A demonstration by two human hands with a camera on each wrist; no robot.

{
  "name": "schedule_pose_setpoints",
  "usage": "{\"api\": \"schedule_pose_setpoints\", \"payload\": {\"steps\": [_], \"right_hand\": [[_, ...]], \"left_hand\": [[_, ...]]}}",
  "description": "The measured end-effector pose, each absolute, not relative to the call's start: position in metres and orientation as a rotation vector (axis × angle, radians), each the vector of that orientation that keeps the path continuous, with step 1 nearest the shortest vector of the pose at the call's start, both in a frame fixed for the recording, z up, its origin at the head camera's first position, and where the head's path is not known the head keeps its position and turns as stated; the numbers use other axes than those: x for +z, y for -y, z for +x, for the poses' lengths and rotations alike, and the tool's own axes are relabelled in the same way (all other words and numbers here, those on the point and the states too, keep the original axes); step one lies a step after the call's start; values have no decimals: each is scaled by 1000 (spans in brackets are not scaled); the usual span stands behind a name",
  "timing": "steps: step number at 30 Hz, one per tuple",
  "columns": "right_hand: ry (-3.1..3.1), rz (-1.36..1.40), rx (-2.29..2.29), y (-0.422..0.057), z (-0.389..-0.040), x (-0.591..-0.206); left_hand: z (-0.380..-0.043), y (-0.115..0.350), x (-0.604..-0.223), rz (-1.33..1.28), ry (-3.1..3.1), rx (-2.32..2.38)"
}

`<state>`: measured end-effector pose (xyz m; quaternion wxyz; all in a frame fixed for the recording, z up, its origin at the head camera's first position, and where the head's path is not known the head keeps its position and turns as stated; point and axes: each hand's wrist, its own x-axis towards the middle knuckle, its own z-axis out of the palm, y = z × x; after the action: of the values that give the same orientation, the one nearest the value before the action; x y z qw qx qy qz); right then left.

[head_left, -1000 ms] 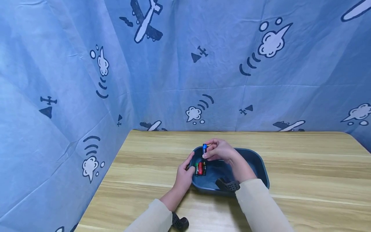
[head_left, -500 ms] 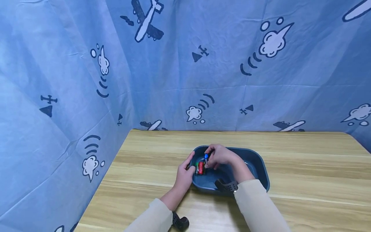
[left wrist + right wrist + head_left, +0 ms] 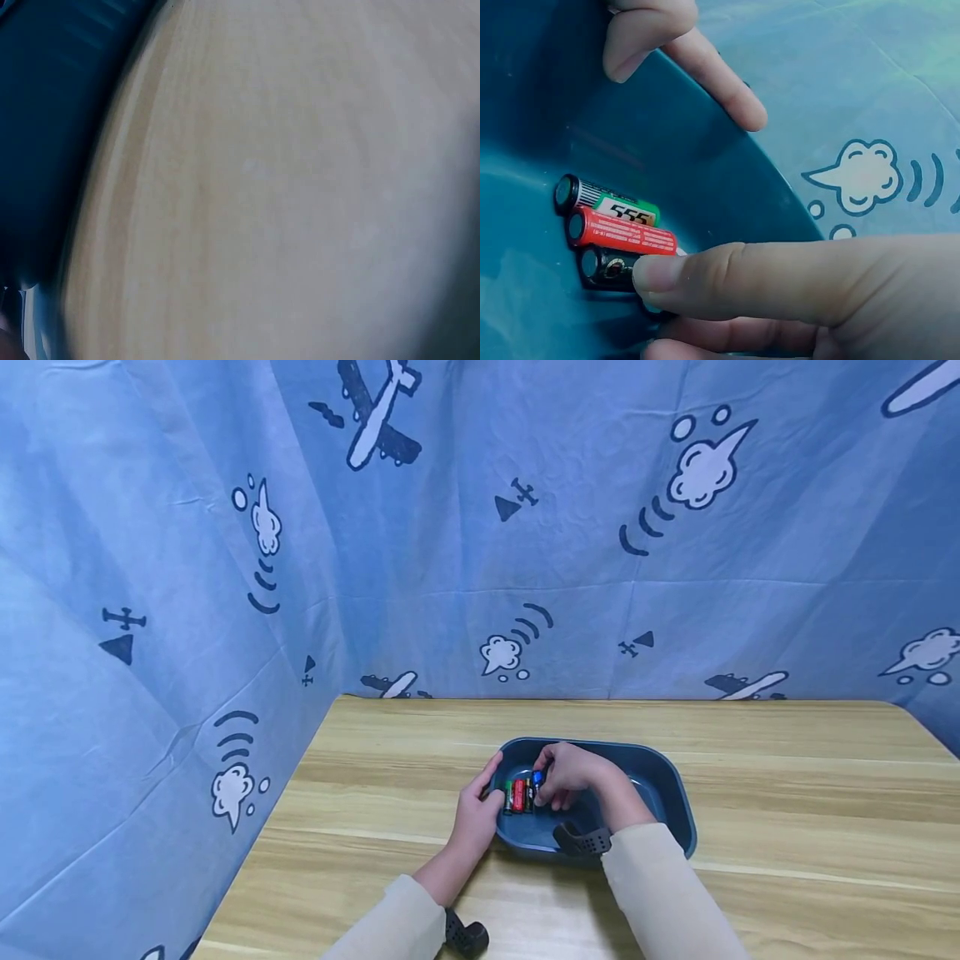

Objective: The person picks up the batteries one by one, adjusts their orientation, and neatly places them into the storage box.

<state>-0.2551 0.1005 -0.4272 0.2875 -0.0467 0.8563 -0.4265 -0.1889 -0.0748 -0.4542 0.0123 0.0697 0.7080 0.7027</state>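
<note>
A dark blue plastic basin [image 3: 678, 797] stands on the table. Within its left end, three batteries lie side by side: a green-and-black one [image 3: 630, 204], a red one [image 3: 622, 232] and a black one [image 3: 607, 268]. My right hand [image 3: 583, 774] pinches a blue battery [image 3: 537, 777] between thumb and fingers, low in the basin, just right of the black one. In the right wrist view the thumb hides most of the blue battery. My left hand [image 3: 477, 810] holds the basin's left rim, its thumb inside and a finger stretched along the edge.
The wooden table [image 3: 795, 827] extends on both sides of the basin. Blue cloth [image 3: 570, 543] printed with planes and clouds hangs behind and to the left. A black wrist strap [image 3: 585, 840] on the right arm overhangs the basin's front rim.
My right hand has lowered the blue battery from above the basin's back left part to its floor, moving slightly right and toward me. The left hand has stayed on the rim.
</note>
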Motion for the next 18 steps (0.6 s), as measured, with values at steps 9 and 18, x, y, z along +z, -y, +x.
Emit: {"api": "schedule_pose_setpoints", "payload": {"steps": [9, 18], "right_hand": [[-2302, -106, -1045, -97, -252, -430], [-2283, -87, -1033, -94, -251, -432]], "left_hand": [[-188, 75, -453, 221, -2215, 2180], [-187, 74, -452, 229, -2224, 2182]]}}
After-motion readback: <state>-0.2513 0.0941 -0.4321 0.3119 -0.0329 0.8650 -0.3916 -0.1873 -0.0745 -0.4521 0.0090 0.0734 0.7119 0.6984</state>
